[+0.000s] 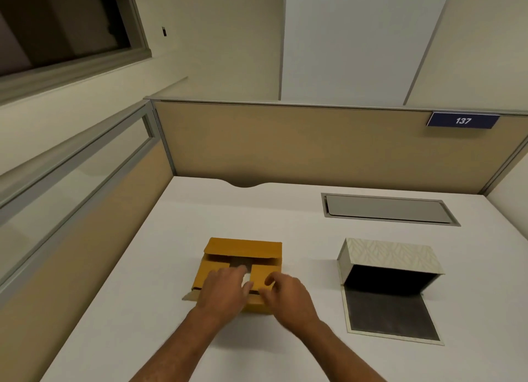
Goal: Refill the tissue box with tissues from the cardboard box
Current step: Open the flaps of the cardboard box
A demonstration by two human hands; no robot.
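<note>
A yellow-brown cardboard box (243,251) lies on the white desk (160,267), its top flaps partly folded in with a gap in the middle. A bit of white tissue (246,278) shows in that gap. My left hand (225,291) rests on the box's near left flap with fingers at the gap. My right hand (288,296) touches the near right flap. To the right stands the patterned tissue box (391,258), tipped open toward me with a dark, empty inside; its flap (391,316) lies flat on the desk.
Tan partition panels (300,141) wall the desk at the back and left. A grey cable hatch (385,208) sits flush in the desk behind the tissue box. A blue sign reading 137 (463,120) hangs on the back panel.
</note>
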